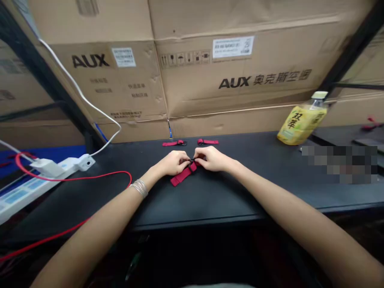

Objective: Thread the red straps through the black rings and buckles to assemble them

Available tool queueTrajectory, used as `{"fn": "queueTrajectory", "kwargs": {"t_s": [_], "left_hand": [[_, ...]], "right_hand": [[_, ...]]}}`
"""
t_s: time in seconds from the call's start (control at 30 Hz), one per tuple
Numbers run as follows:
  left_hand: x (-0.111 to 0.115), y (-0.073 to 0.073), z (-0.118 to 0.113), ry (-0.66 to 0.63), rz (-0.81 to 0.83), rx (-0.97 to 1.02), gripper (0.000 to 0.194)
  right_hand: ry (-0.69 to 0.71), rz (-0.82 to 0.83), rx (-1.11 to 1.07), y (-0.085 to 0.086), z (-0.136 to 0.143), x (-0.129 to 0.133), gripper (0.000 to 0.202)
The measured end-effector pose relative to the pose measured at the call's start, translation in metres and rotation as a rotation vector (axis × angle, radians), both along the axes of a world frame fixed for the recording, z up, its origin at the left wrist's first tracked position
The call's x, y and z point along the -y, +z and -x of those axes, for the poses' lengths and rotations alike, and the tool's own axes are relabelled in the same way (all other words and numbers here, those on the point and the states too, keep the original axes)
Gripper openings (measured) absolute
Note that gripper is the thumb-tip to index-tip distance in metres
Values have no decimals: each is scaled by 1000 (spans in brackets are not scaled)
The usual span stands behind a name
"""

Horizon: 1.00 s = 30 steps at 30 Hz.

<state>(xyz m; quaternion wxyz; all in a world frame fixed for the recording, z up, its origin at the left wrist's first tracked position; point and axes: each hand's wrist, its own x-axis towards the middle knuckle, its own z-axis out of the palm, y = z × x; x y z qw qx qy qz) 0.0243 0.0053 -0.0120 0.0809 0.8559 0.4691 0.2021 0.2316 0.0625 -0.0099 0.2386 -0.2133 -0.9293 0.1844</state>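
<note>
Both hands meet over the middle of the black table, closed on a red webbing strap [181,176] with black buckle parts. My left hand [174,163] pinches the black piece near the strap's upper end. From the other side, my right hand [210,159] grips the strap's right part, most of which its fingers hide. The strap's free end slants down to the lower left on the table. Just beyond the hands lie two short red straps with black rings, one on the left [173,143] and one on the right [209,142].
Cardboard boxes [192,88] stand behind the black table [240,200]. On the left are a white power strip [27,188], a white cable [81,94] and a red cable [99,176]. A yellow-labelled bottle [301,122] leans at the back right. A blurred-out patch covers something right of it.
</note>
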Motion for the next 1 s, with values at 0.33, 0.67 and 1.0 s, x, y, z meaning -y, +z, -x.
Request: {"fn": "queueTrajectory", "kwargs": {"t_s": [0.33, 0.67, 1.0], "left_hand": [[-2, -3, -2, 47, -49, 105, 11], [-1, -2, -2, 43, -31, 75, 13], [-3, -6, -2, 47, 9, 42, 10]], "right_hand": [[-57, 125, -168, 9, -2, 0, 5], [-36, 131, -248, 15, -5, 4, 5], [-23, 120, -184, 13, -5, 5, 5]]}}
